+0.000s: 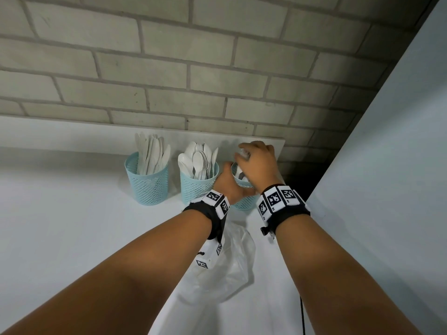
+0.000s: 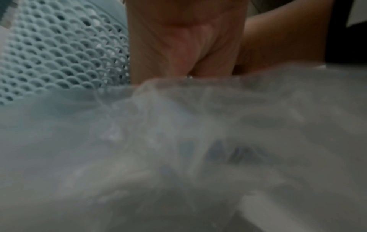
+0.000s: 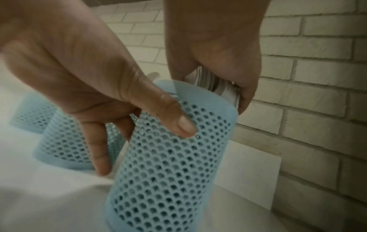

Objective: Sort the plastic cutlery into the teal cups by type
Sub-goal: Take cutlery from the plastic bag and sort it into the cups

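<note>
The left hand [image 1: 226, 187] wraps the side of the right-hand cup [image 3: 174, 157] near the table's [image 1: 72, 226] back edge. The right hand [image 1: 257, 160] grips a bundle of cutlery [image 3: 214, 84] at that cup's mouth. Knives [image 1: 151, 153] and spoons [image 1: 199, 159] fill the other two cups.

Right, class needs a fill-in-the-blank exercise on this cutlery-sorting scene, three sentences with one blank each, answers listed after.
1. The number of teal mesh cups standing by the brick wall is ____.
2. The middle cup holds white plastic ____.
3. The left hand steadies the right-most cup while the ____ hand lowers a bundle of cutlery into it.

Missing words: three; spoons; right
</note>
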`<action>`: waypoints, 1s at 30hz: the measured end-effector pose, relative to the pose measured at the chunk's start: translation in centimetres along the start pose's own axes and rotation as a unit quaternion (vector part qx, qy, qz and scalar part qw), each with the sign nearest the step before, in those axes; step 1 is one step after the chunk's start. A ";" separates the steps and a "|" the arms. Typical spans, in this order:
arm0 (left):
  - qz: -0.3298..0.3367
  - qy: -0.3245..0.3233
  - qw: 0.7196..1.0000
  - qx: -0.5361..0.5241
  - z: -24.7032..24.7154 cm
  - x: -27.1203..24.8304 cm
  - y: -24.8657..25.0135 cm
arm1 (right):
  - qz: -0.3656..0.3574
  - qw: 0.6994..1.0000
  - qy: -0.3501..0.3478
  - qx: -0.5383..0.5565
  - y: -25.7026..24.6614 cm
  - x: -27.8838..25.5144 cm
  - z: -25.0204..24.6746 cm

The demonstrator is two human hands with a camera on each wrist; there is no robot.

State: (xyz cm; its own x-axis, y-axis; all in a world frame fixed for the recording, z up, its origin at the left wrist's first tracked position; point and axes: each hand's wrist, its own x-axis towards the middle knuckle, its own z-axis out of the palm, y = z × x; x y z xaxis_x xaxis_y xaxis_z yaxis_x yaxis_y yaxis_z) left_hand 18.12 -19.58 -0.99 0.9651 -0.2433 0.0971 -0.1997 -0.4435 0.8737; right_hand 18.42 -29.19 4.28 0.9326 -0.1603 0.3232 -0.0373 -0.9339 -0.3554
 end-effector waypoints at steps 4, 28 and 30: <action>-0.002 0.001 1.000 -0.002 0.0 -0.1 0.0 | -0.011 0.999 0.044 0.009 0.0 -0.3 0.5; -0.062 -0.143 0.951 0.266 -8.0 -9.3 3.5 | 0.161 0.963 0.114 0.183 -1.8 -5.8 -3.6; -0.090 -0.135 0.944 0.287 -9.2 -10.4 2.5 | 0.215 0.944 0.117 0.219 -1.4 -6.5 -3.2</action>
State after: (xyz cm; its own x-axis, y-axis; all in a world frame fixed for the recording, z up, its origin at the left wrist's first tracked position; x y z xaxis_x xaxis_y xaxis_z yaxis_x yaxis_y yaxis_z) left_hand 9.17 -10.23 4.58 0.9289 -0.2971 -0.2212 -0.1716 -0.8744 0.4539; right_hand 11.27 -27.88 5.53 0.7584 -0.6086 0.2331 -0.1945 -0.5527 -0.8104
